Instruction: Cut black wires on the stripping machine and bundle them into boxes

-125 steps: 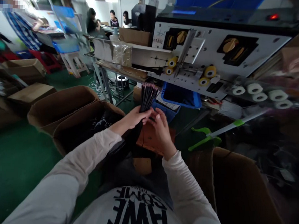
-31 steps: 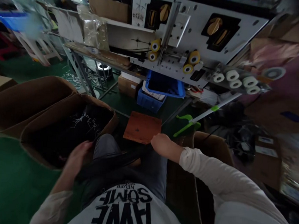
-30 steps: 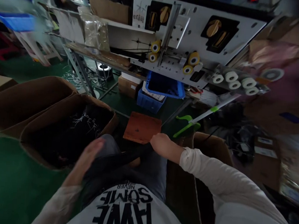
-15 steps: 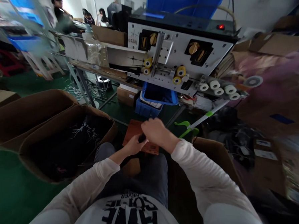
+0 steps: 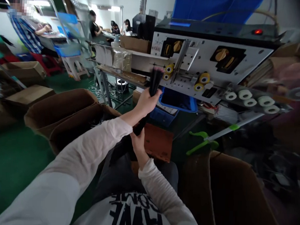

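I hold a long bundle of black cables [image 5: 155, 80] upright in front of me. My left hand [image 5: 147, 102] is wrapped round the bundle near its upper end, which sticks up above my fist. My right hand [image 5: 137, 142] grips the same bundle lower down, just above my lap, fingers closed round it. The bundle's lower part runs down past my right hand toward my knees. A reddish-brown board [image 5: 158, 143] lies beyond my hands.
Two open cardboard boxes [image 5: 64, 121] stand at my left, another [image 5: 231, 194] at my right. A white machine [image 5: 212, 65] with yellow and white rollers faces me, a blue bin [image 5: 178, 102] under it. A green-handled tool [image 5: 204, 140] lies on the green floor. Other people work far left.
The bundle lay across my lap a second ago, held at both ends. Now it stands upright, my left hand raised high on it and my right hand low. My view tilted up.
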`<state>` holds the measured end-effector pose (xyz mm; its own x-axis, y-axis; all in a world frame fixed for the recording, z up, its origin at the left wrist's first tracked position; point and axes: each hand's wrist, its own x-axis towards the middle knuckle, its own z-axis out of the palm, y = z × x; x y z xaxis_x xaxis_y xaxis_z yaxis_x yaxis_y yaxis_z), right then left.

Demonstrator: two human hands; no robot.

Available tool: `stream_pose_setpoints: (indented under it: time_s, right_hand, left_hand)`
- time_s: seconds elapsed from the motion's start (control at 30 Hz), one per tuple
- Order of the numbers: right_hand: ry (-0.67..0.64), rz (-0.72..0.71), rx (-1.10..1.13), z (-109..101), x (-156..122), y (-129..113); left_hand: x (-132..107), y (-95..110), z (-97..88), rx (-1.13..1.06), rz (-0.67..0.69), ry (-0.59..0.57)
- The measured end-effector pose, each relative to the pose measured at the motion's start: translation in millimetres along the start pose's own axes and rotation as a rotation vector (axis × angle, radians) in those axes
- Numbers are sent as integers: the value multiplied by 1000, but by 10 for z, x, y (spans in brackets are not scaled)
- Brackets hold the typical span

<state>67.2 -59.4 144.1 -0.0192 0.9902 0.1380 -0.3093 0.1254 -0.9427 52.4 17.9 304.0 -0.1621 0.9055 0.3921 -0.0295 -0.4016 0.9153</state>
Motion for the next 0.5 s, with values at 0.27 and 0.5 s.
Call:
stream_pose_setpoints:
  time_s: [0.27,0.5]
  right_hand:
    - [-35,137,-106,-449,214,504]
    - [18,178,-104,-1069,312,658]
  left_hand:
    - [634,542,414,228,238,101]
    - [659,709,597,125,299,42]
